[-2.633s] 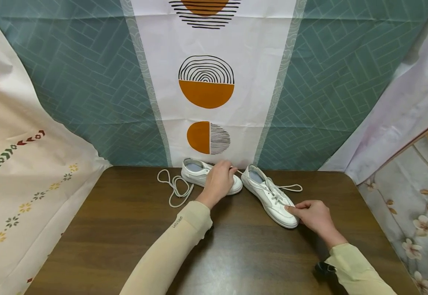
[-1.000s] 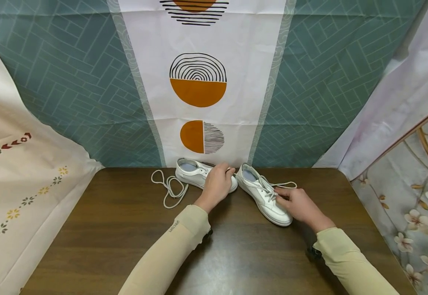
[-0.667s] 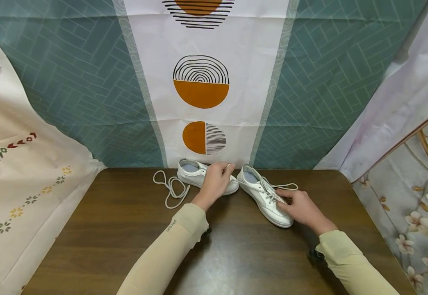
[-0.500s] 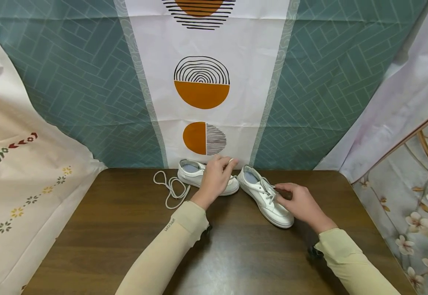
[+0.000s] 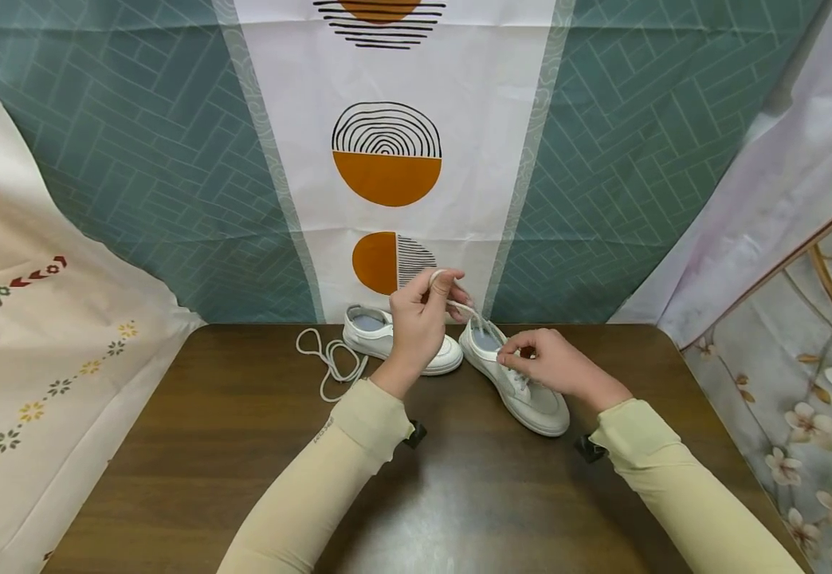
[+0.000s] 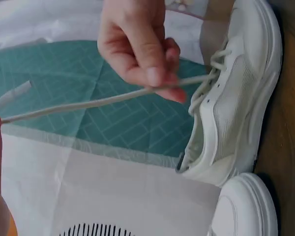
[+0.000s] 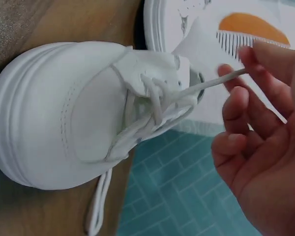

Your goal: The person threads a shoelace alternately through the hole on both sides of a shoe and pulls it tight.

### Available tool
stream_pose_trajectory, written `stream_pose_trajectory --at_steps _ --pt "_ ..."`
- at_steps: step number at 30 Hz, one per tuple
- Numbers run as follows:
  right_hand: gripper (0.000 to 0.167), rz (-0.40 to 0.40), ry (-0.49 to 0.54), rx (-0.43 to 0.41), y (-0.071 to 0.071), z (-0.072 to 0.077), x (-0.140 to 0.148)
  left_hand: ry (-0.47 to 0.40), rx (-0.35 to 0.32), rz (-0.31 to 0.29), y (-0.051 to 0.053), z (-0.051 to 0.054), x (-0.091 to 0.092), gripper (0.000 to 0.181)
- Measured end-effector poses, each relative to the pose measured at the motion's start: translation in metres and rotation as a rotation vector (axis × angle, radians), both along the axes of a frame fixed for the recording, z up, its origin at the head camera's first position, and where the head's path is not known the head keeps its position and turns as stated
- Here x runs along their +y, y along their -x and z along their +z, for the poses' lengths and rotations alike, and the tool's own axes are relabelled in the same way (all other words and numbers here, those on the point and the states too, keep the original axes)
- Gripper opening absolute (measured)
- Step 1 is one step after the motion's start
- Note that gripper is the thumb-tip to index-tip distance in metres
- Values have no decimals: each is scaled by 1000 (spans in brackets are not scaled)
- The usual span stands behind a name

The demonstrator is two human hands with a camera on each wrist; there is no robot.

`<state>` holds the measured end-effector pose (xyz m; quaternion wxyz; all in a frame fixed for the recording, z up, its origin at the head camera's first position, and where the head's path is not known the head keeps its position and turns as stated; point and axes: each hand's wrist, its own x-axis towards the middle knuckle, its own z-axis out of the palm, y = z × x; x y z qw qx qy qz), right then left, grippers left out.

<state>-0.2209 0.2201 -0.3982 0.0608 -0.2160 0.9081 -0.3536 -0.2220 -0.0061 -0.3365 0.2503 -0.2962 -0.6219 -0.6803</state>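
Observation:
A white lace-up shoe (image 5: pixel 541 405) lies on the table at right of centre, toe toward me. From its eyelets one shoelace (image 6: pixel 88 104) runs up, pulled taut. My left hand (image 5: pixel 419 315) is raised above the other shoe and pinches that lace near its tip; in the left wrist view only part of this hand shows. Close above the first shoe, my right hand (image 5: pixel 552 363) pinches the same lace between thumb and finger, as the right wrist view also shows. The shoe's other lace end (image 7: pixel 99 204) hangs down its far side.
A second white shoe (image 5: pixel 369 339) stands to the left, partly behind my left arm. Its loose lace (image 5: pixel 333 359) lies looped on the brown table (image 5: pixel 244 446). A patterned cloth (image 5: pixel 602 199) hangs directly behind the table's back edge.
My left hand has risen, drawing the lace up with it. The right hand has moved from the shoe's toe up over its laces and now pinches the lace.

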Motion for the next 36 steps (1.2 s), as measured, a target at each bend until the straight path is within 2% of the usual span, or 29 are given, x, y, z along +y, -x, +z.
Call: stream_pose_trajectory --at_steps 2,4,7,9,11,12,14,16,20,22,24,28,32,36 --pt "15 -59 54 -23 2 0 4 -12 -18 20 -3 6 -4 20" --pt "18 -101 108 -44 5 -1 10 -7 -37 47 0 3 -6 21" --pt "23 -148 183 -84 7 1 21 34 -52 127 11 -10 -11 20" --pt "26 -172 229 -101 6 2 29 71 -54 214 21 -23 -16 21" --pt "26 -178 284 -123 5 2 36 112 -71 309 26 -30 -21 25" --pt "27 -170 313 -134 4 2 39 135 -94 352 28 -33 -24 27" --pt "31 -147 360 -151 3 1 42 176 -162 401 30 -39 -27 28" --pt "37 -114 409 -164 4 -2 44 244 -245 418 30 -43 -28 29" --pt "44 -80 494 -119 6 -9 45 351 -378 366 29 -47 -23 19" --pt "42 -116 493 -69 7 -13 44 344 -405 314 29 -46 -19 15" --pt "35 -191 440 -18 7 -17 42 296 -416 264 29 -46 -16 13" --pt "18 -319 213 16 7 -24 34 134 -379 162 31 -44 -13 18" --pt "28 -329 0 -15 8 -29 26 -10 -331 83 30 -37 -12 25" --pt "34 -338 -89 -80 10 -30 23 -66 -273 109 20 -22 -12 24"
